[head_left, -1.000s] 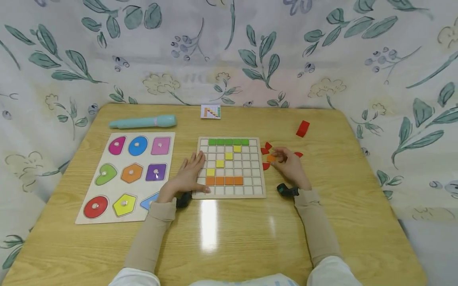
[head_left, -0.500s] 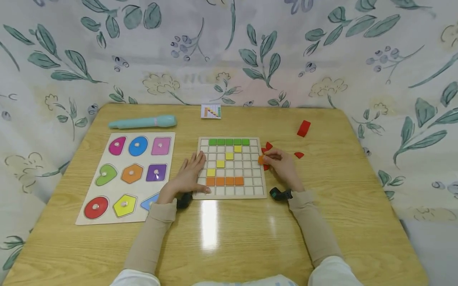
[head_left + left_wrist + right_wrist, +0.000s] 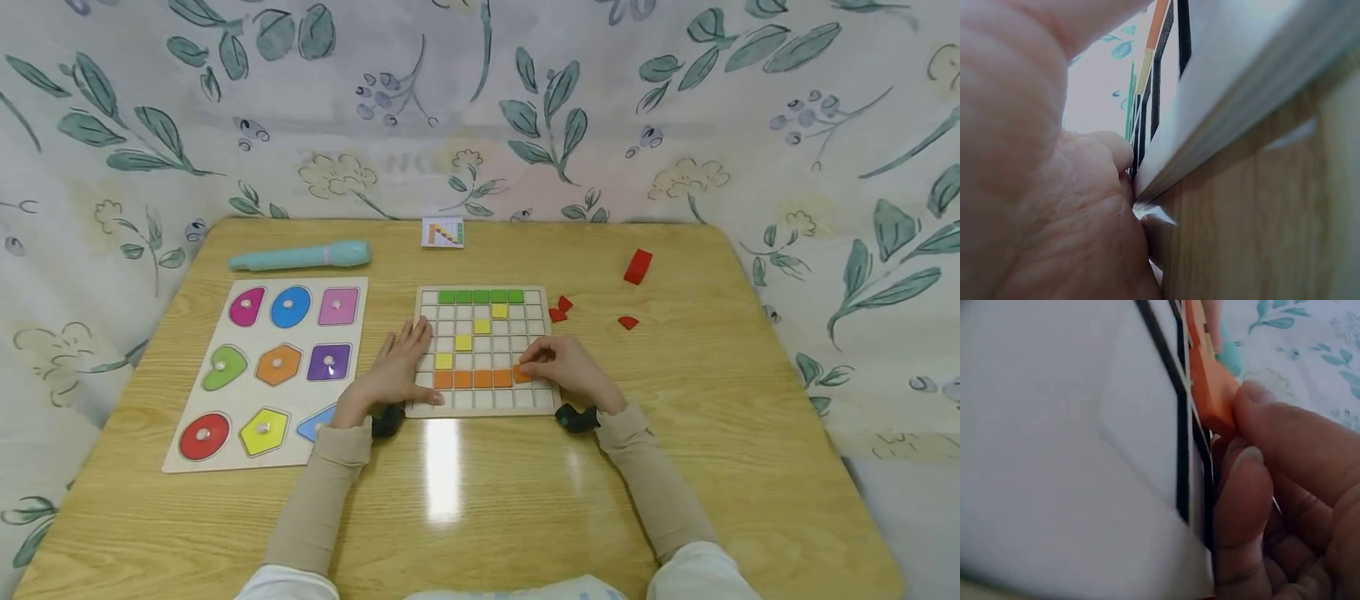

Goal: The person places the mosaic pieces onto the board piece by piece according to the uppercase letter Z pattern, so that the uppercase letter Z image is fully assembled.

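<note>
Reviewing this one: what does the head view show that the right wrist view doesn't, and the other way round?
Only the head view: the card, the knob puzzle and the grid board seen from above.

Only the right wrist view: the orange tile close up from the side, its thickness plain, with a fingertip against it.

Both: the right hand pinching that tile at the board, and the leaf-patterned cloth beyond.

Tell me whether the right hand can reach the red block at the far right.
Probably yes: nothing tall stands between the right hand and the red block. It pinches an orange tile, though, so that likely goes down first.
</note>
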Available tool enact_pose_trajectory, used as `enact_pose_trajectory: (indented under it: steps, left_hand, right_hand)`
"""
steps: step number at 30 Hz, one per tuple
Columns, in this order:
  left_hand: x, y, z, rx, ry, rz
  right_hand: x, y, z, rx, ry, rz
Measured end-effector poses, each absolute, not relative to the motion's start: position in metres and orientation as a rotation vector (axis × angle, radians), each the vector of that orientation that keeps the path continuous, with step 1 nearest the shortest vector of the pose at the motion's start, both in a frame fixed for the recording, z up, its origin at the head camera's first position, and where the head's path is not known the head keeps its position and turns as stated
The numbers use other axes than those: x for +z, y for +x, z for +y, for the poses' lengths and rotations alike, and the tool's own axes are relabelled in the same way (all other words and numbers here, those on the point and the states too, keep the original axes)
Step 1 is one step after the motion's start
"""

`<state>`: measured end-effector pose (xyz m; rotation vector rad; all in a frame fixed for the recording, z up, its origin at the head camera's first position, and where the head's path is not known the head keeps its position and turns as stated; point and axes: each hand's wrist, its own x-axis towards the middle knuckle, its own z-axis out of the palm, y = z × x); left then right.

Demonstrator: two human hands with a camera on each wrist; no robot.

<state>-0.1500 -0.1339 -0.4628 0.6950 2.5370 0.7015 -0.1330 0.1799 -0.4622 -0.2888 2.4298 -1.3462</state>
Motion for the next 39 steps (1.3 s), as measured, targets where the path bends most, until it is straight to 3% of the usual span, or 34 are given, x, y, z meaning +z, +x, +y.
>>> enact_pose_trajectory:
  steps: [9, 13, 18, 23, 31, 39]
  left_hand:
    - [-0.465, -0.151, -0.135, 0.711, 0.687, 2.541]
    - [-0.465, -0.150, -0.133, 0.727, 0.689, 2.535]
    - [-0.465, -0.149, -0.132, 0.729, 0.694, 2.530]
    - [-0.466, -0.150, -0.134, 0.712, 0.696, 2.536]
    - [-0.465, -0.148, -0.136, 0.728, 0.693, 2.531]
    - [-0.464, -0.148, -0.136, 0.727, 0.693, 2.529]
  right_hand:
    - [-0.458, -0.135, 0.179, -1.203, -0.505, 2.489]
    - [-0.456, -0.139, 0.200, -1.399, -0.259, 2.421]
    - [-0.460, -0.146, 0.247, -1.799, 0.275, 2.577]
    - [-0.470, -0.144, 0.286, -1.773, 0.614, 2.784]
    - [-0.473, -0.148, 0.290, -1.330, 0.394, 3.002]
    - [-0.468, -0.148, 0.284, -1.225, 0.446, 2.959]
